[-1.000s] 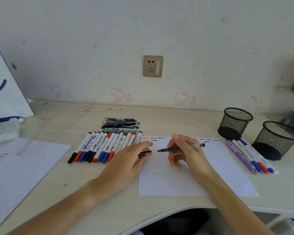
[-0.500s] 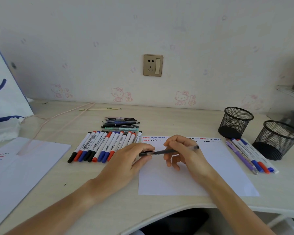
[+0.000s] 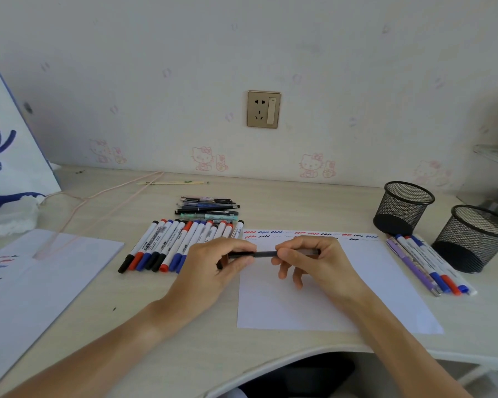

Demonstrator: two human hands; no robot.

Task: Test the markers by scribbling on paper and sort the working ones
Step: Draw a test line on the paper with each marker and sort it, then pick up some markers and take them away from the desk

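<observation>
A thin dark pen (image 3: 263, 254) lies level between both hands above the white test sheet (image 3: 322, 300). My left hand (image 3: 213, 271) grips its cap end, my right hand (image 3: 314, 262) pinches the barrel. Red, blue and black squiggles run along the sheet's top edge (image 3: 308, 234). A row of several white markers (image 3: 179, 244) with black, red and blue caps lies left of the sheet. Several more markers (image 3: 426, 265) lie to the right of the sheet.
Two black mesh cups stand at the right, one (image 3: 401, 208) behind the other (image 3: 472, 237). A small heap of pens (image 3: 207, 209) lies behind the marker row. Another scribbled sheet (image 3: 41, 277) covers the left of the desk, with a white bag (image 3: 3, 145) behind it.
The cap in my left hand and the pen in my right hand came together; the pen's tip now sits inside the cap, and both hands moved closer.
</observation>
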